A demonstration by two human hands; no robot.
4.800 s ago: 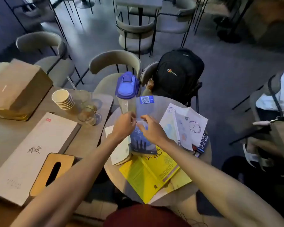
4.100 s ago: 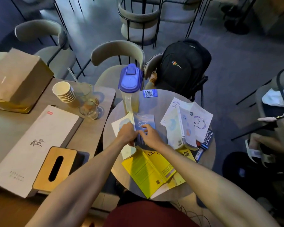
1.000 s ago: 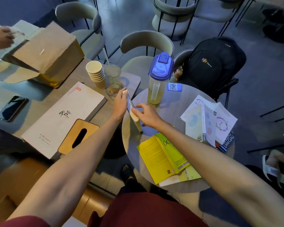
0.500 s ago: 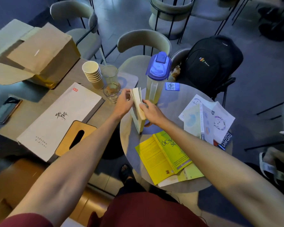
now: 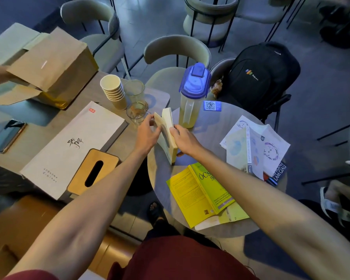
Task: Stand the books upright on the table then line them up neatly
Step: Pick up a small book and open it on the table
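Two cream-paged books (image 5: 167, 134) stand upright side by side at the left edge of the round grey table (image 5: 202, 146). My left hand (image 5: 148, 134) presses against their left side and my right hand (image 5: 183, 139) grips their right side, so both hands hold them together. A yellow book (image 5: 198, 195) lies flat and open near the table's front, over another pale yellow book (image 5: 233, 216). On the right lie a white book with blue circles (image 5: 257, 150) and a dark book (image 5: 277, 173) beneath it.
A pitcher with a blue lid (image 5: 192, 96) and a blue QR card (image 5: 212, 106) stand behind the books. To the left are glasses (image 5: 136, 110), stacked paper cups (image 5: 113, 90), a white box (image 5: 73, 148), a wooden tissue box (image 5: 93, 171), a paper bag (image 5: 53, 65) and a phone (image 5: 7, 135). A black backpack (image 5: 259, 77) sits on a chair.
The flat book was lifted from the table's middle, carried to the left edge and stood upright beside another one. Both hands now clasp the pair more closely.
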